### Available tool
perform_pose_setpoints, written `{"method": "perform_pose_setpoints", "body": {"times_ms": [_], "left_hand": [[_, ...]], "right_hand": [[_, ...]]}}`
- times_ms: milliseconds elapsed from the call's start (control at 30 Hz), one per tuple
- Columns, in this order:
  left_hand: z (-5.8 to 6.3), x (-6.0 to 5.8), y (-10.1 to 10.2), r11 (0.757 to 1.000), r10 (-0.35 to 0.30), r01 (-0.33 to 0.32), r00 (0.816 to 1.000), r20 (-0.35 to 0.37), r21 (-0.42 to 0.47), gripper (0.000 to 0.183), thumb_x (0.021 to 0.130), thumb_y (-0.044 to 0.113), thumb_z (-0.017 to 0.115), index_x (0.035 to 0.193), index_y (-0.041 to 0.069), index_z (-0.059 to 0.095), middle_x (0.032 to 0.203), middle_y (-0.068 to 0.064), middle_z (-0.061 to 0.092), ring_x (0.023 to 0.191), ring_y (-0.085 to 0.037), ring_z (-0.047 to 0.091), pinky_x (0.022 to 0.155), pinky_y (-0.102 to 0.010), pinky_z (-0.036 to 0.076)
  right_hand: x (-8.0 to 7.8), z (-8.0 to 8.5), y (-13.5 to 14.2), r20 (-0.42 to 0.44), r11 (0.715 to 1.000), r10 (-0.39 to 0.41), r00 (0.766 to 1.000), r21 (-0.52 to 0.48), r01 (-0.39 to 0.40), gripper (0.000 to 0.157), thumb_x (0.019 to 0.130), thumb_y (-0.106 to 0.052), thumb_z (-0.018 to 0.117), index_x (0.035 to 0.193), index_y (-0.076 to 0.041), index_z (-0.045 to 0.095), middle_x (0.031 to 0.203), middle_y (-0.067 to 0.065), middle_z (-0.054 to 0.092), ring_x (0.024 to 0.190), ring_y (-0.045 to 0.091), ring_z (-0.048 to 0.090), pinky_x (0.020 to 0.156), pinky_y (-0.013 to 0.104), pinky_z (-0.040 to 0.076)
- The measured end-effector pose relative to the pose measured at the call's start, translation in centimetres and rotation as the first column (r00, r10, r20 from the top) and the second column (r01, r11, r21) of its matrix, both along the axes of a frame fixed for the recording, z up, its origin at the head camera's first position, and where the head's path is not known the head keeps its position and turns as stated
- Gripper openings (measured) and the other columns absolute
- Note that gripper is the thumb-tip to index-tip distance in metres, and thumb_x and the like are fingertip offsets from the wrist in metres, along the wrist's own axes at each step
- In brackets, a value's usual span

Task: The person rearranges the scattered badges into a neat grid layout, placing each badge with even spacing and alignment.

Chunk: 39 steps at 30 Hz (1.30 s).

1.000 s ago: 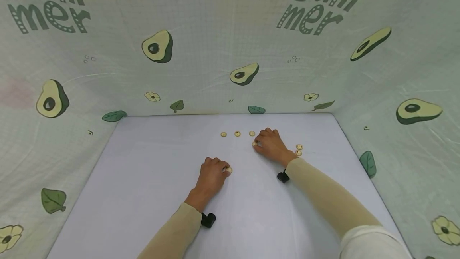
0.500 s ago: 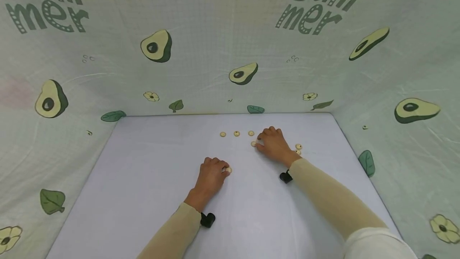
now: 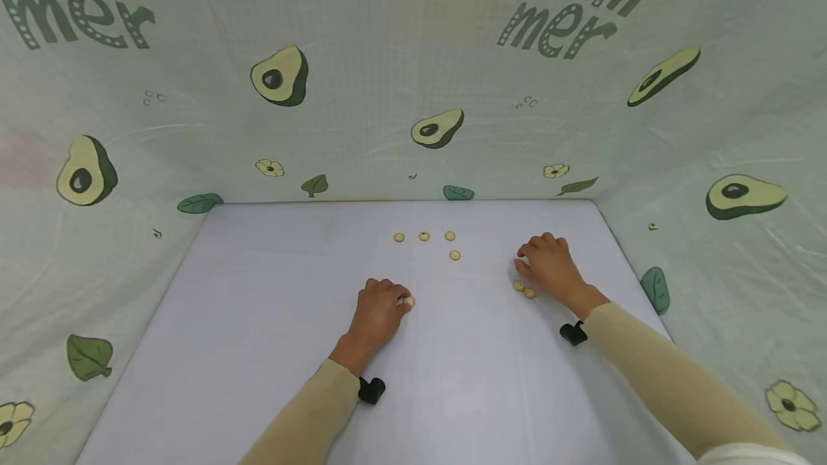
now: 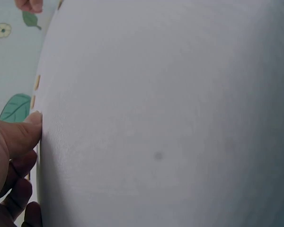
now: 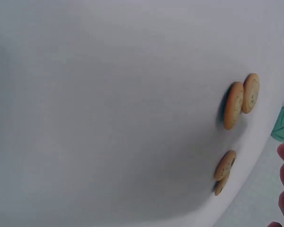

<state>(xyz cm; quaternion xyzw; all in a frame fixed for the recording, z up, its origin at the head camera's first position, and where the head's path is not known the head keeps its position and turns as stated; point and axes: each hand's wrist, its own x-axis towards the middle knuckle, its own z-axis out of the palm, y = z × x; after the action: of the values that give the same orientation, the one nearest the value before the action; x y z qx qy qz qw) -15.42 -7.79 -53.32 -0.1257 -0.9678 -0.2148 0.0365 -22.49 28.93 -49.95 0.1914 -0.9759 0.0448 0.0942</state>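
My left hand [image 3: 377,311] pinches a small round tan disc [image 3: 409,301] between thumb and fingers, low over the white tabletop. In the left wrist view the thumb [image 4: 21,135] hides that disc. My right hand [image 3: 549,265] holds nothing; its thumb and bent fingers stand apart. Just below it lie two tan discs, one [image 3: 519,285] left of the other [image 3: 530,293]. From the right wrist, two pairs show: a nearer pair with marked faces [image 5: 233,105], and another pair [image 5: 225,165] partly overlapping. The head view has this other pair hidden by the right hand.
Three discs form a spaced row near the back: left [image 3: 399,237], middle [image 3: 423,236] and right [image 3: 449,235]. Below the right one lies a single disc [image 3: 455,255]. Fabric with avocado prints [image 3: 437,128] surrounds the white tabletop [image 3: 278,264] at the back and sides.
My right hand has let go of the disc below the row's right end and moved right. A pair of discs formerly behind the right arm now shows. My left hand keeps its pinch.
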Motion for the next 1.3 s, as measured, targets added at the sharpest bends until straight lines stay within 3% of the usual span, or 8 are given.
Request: {"method": "perform_pose_setpoints", "body": {"times_ms": [333, 600, 800, 1300], "left_hand": [[-0.1, 0.0, 0.0, 1.0, 0.006, -0.007, 1.0, 0.004, 0.002, 0.016, 0.095, 0.026, 0.081, 0.107, 0.017, 0.079, 0.105, -0.002, 0.073, 0.107, -0.028, 0.06, 0.088, -0.044, 0.051], [-0.1, -0.1, 0.0, 1.0, 0.004, -0.004, 1.0, 0.003, 0.014, 0.015, 0.095, 0.026, 0.08, 0.108, 0.017, 0.079, 0.105, -0.002, 0.073, 0.107, -0.027, 0.06, 0.087, -0.043, 0.051], [-0.3, 0.0, 0.2, 1.0, 0.015, -0.015, 1.0, 0.015, 0.017, 0.016, 0.095, 0.026, 0.081, 0.108, 0.017, 0.079, 0.106, -0.002, 0.074, 0.108, -0.027, 0.06, 0.088, -0.043, 0.05], [-0.2, 0.5, 0.2, 0.999, 0.018, -0.018, 1.0, 0.005, 0.027, 0.015, 0.095, 0.025, 0.08, 0.107, 0.017, 0.079, 0.107, -0.002, 0.074, 0.106, -0.027, 0.059, 0.088, -0.043, 0.05]], "right_hand": [[2.9, -1.0, 0.7, 0.138, 0.999, 0.047, 0.989, -0.004, -0.047, 0.025, 0.096, -0.027, 0.074, 0.11, -0.006, 0.077, 0.111, 0.011, 0.069, 0.105, 0.034, 0.056, 0.094, 0.061, 0.041], [3.0, -1.2, 0.0, 0.11, 0.999, 0.046, 0.993, -0.003, -0.046, 0.029, 0.098, -0.036, 0.075, 0.104, -0.008, 0.077, 0.105, 0.008, 0.068, 0.102, 0.031, 0.056, 0.091, 0.056, 0.041], [3.2, -0.9, -0.1, 0.124, 0.996, 0.084, 0.989, -0.035, -0.08, 0.017, 0.099, -0.022, 0.074, 0.109, -0.01, 0.078, 0.11, 0.009, 0.071, 0.105, 0.032, 0.058, 0.089, 0.056, 0.042], [3.0, -1.1, -0.5, 0.156, 0.994, 0.099, 0.983, -0.055, -0.091, 0.018, 0.098, -0.026, 0.076, 0.107, -0.011, 0.08, 0.106, 0.006, 0.071, 0.104, 0.03, 0.058, 0.092, 0.058, 0.042]]}}
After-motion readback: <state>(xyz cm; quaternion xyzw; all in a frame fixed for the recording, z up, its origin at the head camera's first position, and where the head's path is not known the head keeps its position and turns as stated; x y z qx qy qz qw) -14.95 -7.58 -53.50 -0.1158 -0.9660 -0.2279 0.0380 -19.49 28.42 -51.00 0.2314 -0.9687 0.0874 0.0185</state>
